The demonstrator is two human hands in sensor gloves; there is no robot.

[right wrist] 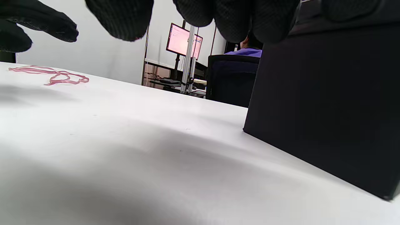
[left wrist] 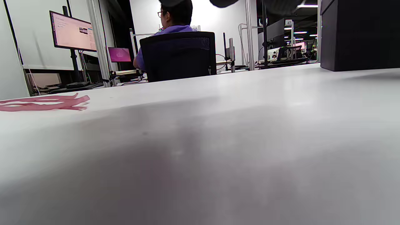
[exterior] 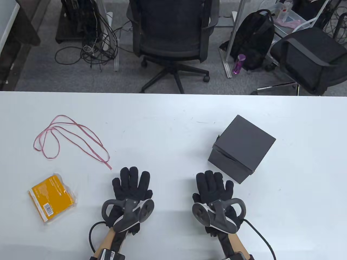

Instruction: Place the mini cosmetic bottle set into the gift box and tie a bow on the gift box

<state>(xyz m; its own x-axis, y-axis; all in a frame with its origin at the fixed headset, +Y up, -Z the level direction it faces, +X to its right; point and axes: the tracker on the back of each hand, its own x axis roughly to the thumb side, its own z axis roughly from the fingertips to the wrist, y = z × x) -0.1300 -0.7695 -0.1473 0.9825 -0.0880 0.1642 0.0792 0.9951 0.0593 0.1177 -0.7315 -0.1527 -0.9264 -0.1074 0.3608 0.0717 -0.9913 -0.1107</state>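
A closed black gift box point(exterior: 242, 148) point(right wrist: 325, 106) point(left wrist: 359, 34) stands on the white table at the right. A loose pink ribbon point(exterior: 70, 138) point(left wrist: 43, 103) point(right wrist: 50, 75) lies at the left. Below it lies the orange cosmetic set point(exterior: 51, 198) in clear wrap. My left hand point(exterior: 132, 184) lies flat on the table near the front edge, fingers straight, holding nothing. My right hand point(exterior: 214, 187) lies flat just below and left of the box, fingers straight point(right wrist: 125, 18), touching nothing but the table.
The white table point(exterior: 173, 122) ends at its far edge, with office chairs point(exterior: 173, 35), cables and a backpack point(exterior: 254, 40) on the floor beyond. A seated person point(left wrist: 175, 22) and monitors point(left wrist: 73, 31) show in the wrist views.
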